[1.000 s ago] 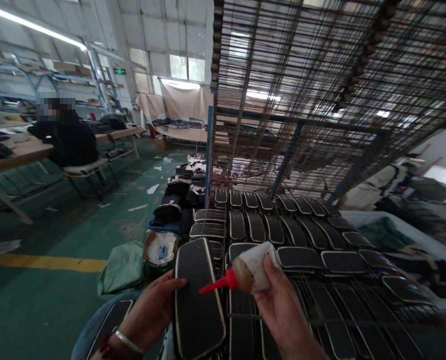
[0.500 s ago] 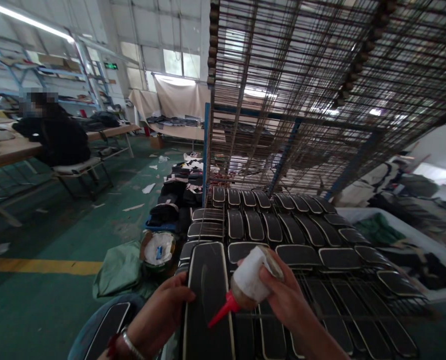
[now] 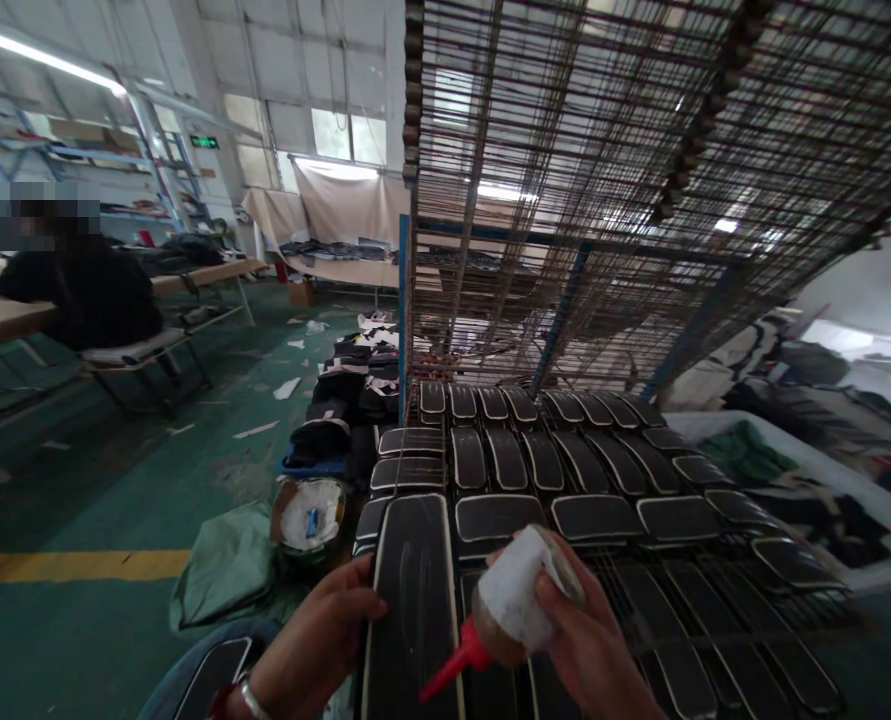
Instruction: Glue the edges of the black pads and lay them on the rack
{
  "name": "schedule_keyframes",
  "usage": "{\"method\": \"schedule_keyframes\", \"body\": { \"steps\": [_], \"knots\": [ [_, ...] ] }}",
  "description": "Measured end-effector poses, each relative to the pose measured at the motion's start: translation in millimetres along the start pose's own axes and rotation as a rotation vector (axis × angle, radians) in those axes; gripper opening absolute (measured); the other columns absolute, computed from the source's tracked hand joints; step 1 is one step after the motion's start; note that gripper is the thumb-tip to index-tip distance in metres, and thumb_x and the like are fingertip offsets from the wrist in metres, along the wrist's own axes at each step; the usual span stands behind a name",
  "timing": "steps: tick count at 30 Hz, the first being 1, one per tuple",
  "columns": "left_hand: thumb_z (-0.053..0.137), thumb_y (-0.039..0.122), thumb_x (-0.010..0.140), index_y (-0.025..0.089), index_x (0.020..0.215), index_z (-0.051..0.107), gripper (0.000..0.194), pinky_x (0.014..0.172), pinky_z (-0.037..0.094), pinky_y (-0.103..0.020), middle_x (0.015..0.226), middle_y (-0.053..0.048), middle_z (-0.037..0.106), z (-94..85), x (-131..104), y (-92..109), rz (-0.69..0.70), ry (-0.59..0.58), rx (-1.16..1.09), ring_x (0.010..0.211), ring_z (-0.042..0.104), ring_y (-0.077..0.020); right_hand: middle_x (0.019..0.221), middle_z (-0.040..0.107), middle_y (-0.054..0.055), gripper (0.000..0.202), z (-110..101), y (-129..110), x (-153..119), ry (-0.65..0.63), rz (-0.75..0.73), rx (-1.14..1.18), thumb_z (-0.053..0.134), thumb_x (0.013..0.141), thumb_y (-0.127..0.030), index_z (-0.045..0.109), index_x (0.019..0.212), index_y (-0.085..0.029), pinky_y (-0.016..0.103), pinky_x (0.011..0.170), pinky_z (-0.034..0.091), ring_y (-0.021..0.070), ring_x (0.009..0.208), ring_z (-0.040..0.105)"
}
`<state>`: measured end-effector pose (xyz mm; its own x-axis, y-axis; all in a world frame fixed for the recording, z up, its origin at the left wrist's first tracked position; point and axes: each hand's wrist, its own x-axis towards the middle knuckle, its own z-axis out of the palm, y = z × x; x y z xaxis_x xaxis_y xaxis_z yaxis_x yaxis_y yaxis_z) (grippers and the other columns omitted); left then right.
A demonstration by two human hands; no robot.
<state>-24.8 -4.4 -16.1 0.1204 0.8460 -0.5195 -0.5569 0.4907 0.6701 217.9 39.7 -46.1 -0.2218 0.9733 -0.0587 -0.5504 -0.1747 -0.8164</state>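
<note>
Near, the long black panel is matt with shiny streaks; the red tapered nozzle on the white-wrapped bottle looks like smooth plastic. Left, the crumpled green bundle resembles cloth; right, the brown wire rack is dull metal.

Black panel cut off by the bottom edge, left hand partly hidden behind it, right hand partly covered by the bottle, seated person with pixelated head, blue object too small to identify.

Black panel — more streaks now
</note>
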Motion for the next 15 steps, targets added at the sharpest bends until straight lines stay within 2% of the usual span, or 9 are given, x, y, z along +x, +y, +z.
{"method": "schedule_keyframes", "body": {
  "steps": [3,5,7,9,11,13,15],
  "knots": [
    [0.063,0.000,0.064,0.012,0.100,0.069,0.039,0.069,0.058,-0.034,0.086,-0.010,0.079,-11.4,6,3,0.010,0.060,-0.010,0.083,0.075,-0.0275,0.091,0.075,0.011,0.032,-7,0,-1,0.211,0.251,0.332,0.087,0.071,-0.034,0.073,0.096,-0.018,0.033,0.061,0.057,0.0278,0.083,0.070],
    [0.067,0.001,0.065,0.014,0.094,0.070,0.032,0.070,0.058,-0.033,0.081,-0.007,0.079,-29.6,13,1,0.037,0.104,-0.009,0.084,0.075,-0.0275,0.093,0.075,0.011,0.029,-19,-4,0,0.347,0.275,0.561,0.089,0.068,-0.028,0.073,0.091,-0.018,0.024,0.047,0.051,0.0236,0.079,0.071],
    [0.071,0.003,0.065,0.016,0.087,0.070,0.025,0.068,0.058,-0.032,0.074,-0.005,0.078,-56.4,23,-5,0.076,0.188,0.002,0.081,0.075,-0.0266,0.095,0.075,0.010,0.029,-40,-7,-2,0.457,0.227,0.681,0.089,0.066,-0.023,0.072,0.090,-0.019,0.020,0.040,0.045,0.0220,0.077,0.070],
    [0.073,0.002,0.065,0.017,0.079,0.068,0.021,0.066,0.058,-0.030,0.067,-0.003,0.076,-86.5,36,-14,0.094,0.310,0.020,0.075,0.075,-0.0252,0.093,0.075,0.010,0.032,-66,-7,-12,0.577,0.210,0.683,0.090,0.062,-0.023,0.072,0.089,-0.020,0.022,0.042,0.049,0.0259,0.083,0.071],
    [0.071,-0.003,0.064,0.018,0.077,0.067,0.024,0.066,0.059,-0.032,0.060,-0.001,0.074,-112.0,52,-23,0.074,0.386,0.025,0.071,0.075,-0.0262,0.095,0.075,0.011,0.029,-94,-3,-27,0.642,0.185,0.640,0.087,0.065,-0.029,0.072,0.089,-0.024,0.027,0.043,0.053,0.0288,0.083,0.071],
    [0.068,-0.005,0.066,0.017,0.083,0.067,0.029,0.067,0.059,-0.035,0.056,0.000,0.071,-126.8,70,-28,0.043,0.443,-0.012,0.072,0.075,-0.0277,0.093,0.074,0.014,0.032,-118,1,-45,0.725,0.231,0.671,0.086,0.063,-0.029,0.071,0.091,-0.024,0.031,0.045,0.056,0.0302,0.080,0.071],
    [0.064,-0.004,0.072,0.017,0.091,0.065,0.028,0.067,0.059,-0.035,0.059,0.000,0.070,-129.8,92,-27,0.010,0.518,-0.073,0.073,0.074,-0.0271,0.095,0.073,0.016,0.037,-135,4,-62,0.751,0.270,0.609,0.082,0.064,-0.032,0.069,0.098,-0.025,0.036,0.048,0.059,0.0325,0.080,0.071]
  ]
}}
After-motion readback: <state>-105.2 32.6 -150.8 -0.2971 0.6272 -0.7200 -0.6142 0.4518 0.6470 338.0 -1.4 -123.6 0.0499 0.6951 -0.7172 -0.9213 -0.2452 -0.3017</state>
